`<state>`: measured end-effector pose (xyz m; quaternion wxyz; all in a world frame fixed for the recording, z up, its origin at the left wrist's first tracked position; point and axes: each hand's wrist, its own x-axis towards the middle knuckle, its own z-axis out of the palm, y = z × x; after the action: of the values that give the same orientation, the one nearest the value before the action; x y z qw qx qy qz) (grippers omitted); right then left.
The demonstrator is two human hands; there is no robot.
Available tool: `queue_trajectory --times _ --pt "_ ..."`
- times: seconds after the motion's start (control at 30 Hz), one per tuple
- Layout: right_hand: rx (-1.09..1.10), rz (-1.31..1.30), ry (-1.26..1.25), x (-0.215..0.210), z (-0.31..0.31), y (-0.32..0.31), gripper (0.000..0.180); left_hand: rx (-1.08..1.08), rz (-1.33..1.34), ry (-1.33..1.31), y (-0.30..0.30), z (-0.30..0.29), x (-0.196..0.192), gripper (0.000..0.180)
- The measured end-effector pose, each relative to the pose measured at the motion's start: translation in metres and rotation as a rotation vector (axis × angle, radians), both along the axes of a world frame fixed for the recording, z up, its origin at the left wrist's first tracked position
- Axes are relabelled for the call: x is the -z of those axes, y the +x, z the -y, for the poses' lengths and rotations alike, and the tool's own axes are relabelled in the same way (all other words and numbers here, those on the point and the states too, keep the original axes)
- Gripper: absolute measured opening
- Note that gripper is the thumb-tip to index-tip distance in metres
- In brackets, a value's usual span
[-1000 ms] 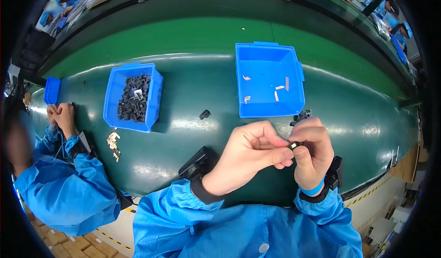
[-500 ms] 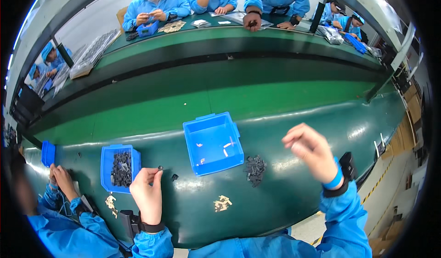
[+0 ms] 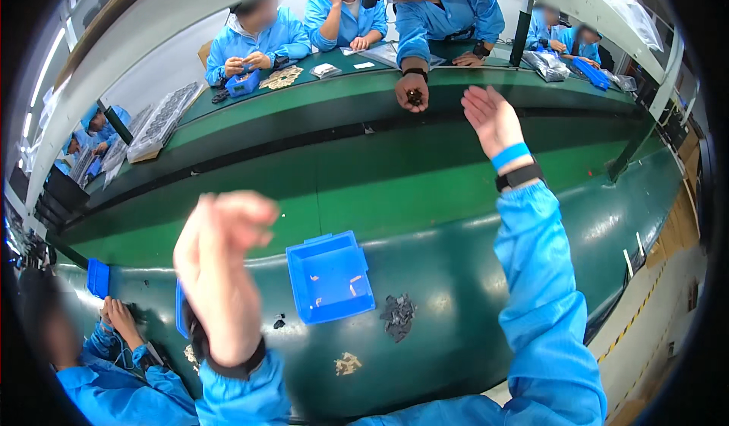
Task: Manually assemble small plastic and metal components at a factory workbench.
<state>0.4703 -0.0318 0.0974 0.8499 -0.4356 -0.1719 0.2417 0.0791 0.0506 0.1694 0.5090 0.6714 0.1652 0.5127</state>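
Note:
My right hand [image 3: 492, 121] reaches far across the bench, palm up and fingers stretched out, with nothing in it. Just left of it, a co-worker's cupped hand [image 3: 412, 96] holds a heap of small dark parts. My left hand [image 3: 224, 274] is raised over the near left of the bench, its fingers smeared by motion; whether it holds anything is hidden. Behind it, a blue bin [image 3: 181, 310] shows only in part. The larger blue bin [image 3: 331, 317] in the middle has a few small beige pieces in it.
A pile of black parts [image 3: 397, 316] lies right of the middle bin. Small beige pieces [image 3: 348, 364] are heaped nearer me, and small black bits [image 3: 279, 321] lie left of the bin. At the left, a co-worker's hands [image 3: 120, 318] work beside a small blue bin [image 3: 98, 278].
My right hand has moved forward and turned palm up. My left hand, which pinched a small black part, has lifted. Across the bench, the co-worker's hand with dark parts has come nearer.

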Motion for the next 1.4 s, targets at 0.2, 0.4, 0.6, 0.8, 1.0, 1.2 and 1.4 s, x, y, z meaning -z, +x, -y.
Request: queue_trajectory --times 0.2,0.4,0.6,0.8,1.0,1.2,1.4 --pt "0.17 -0.027 0.067 0.01 -0.051 0.058 0.056 0.239 0.141 -0.613 0.219 -0.045 0.011 0.049" --pt "0.172 -0.155 0.136 0.086 -0.094 0.082 0.072 0.094 -0.028 -1.011 0.339 -0.089 0.118 0.087" --pt "0.137 -0.446 0.399 0.115 -0.118 0.08 0.079 0.211 0.112 -1.162 0.387 -0.079 0.18 0.102" --pt "-0.052 -0.605 0.544 0.115 -0.163 0.058 0.065 1.207 0.555 -0.932 0.392 -0.172 0.243 0.068" --pt "0.059 -0.774 0.494 0.143 -0.153 0.061 0.056 0.314 0.247 -1.168 0.403 -0.103 0.21 0.065" --pt "0.044 -0.709 0.437 0.159 -0.159 0.061 0.047 0.273 0.26 -1.164 0.4 -0.108 0.218 0.064" --pt "0.034 -0.683 0.477 0.163 -0.164 0.062 0.049 0.193 0.289 -1.142 0.398 -0.1 0.21 0.061"
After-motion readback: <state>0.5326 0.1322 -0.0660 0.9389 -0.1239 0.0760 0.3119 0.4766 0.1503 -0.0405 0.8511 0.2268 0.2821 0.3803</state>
